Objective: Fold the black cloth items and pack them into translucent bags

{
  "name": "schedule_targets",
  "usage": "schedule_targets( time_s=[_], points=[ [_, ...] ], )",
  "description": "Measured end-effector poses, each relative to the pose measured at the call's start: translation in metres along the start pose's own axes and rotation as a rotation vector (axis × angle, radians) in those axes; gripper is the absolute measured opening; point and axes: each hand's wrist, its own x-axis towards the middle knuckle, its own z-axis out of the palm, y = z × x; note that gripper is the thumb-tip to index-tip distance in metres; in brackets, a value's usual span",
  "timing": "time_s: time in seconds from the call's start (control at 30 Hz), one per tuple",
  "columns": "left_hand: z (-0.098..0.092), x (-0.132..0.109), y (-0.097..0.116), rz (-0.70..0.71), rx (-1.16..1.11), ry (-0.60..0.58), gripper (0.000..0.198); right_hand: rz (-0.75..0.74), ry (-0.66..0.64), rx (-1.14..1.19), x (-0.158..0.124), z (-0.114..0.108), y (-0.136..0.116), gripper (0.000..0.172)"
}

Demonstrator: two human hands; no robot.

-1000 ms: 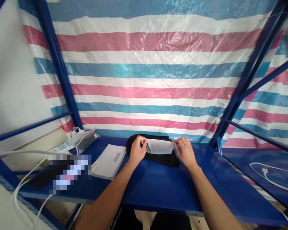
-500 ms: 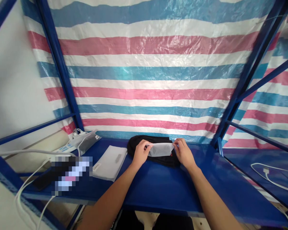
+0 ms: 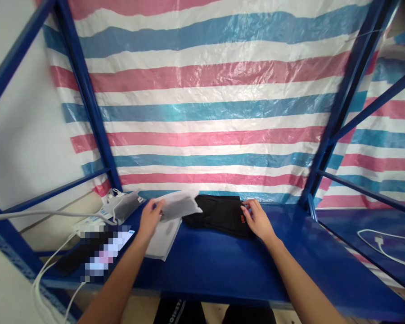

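My left hand (image 3: 151, 217) is closed on the edge of a translucent white plastic bag (image 3: 181, 204). The bag hangs in the air to the right of that hand, above a flat pile of similar white bags (image 3: 160, 245) and the left end of a black garment (image 3: 219, 213). This garment lies folded on the blue desk (image 3: 216, 265), with small orange-red lettering near its right end. My right hand (image 3: 259, 219) is at that right end, fingers loosely bent and apart, holding nothing. Whether its fingertips touch the cloth I cannot tell.
A lit phone (image 3: 104, 256), partly blurred out, lies at the left beside a dark object. White cables (image 3: 42, 270) run over the left edge. A grey-white pouch (image 3: 126, 207) sits at the back left. Blue metal posts (image 3: 84, 94) frame a striped plastic sheet (image 3: 216, 103).
The bag has gone from between both hands to the left, held by my left hand alone. My right hand has let go of it. The garment beneath is now uncovered. The camera view shifted slightly.
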Motion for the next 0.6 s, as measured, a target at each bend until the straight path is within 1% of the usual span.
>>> schedule_targets(
  time_s=[0.07,0.17,0.23,0.3,0.37,0.43,0.57,0.6],
  points=[
    [-0.033,0.02,-0.004,-0.063,-0.016,0.079,0.05,0.003,-0.016,0.009,-0.001,0.002,0.0,0.033],
    [-0.076,0.045,-0.008,-0.164,-0.007,0.205,0.042,0.02,-0.025,0.022,-0.001,0.005,0.001,0.032],
    [-0.098,0.058,-0.011,-0.217,0.019,0.262,0.036,0.017,-0.032,0.027,-0.001,0.006,0.003,0.032],
    [-0.114,0.066,-0.015,-0.251,0.053,0.303,0.03,0.009,-0.038,0.036,-0.002,0.006,0.004,0.032],
    [-0.124,0.069,-0.021,-0.26,0.085,0.335,0.025,0.0,-0.043,0.04,-0.002,0.007,0.004,0.033],
    [-0.13,0.069,-0.025,-0.242,0.11,0.352,0.022,-0.009,-0.05,0.042,-0.002,0.007,0.003,0.033],
    [-0.129,0.061,-0.027,-0.138,0.179,0.335,0.019,-0.017,-0.083,0.041,-0.003,0.011,0.001,0.029],
    [-0.128,0.059,-0.026,-0.098,0.215,0.346,0.02,-0.016,-0.1,0.039,-0.004,0.013,0.001,0.028]
  ],
)
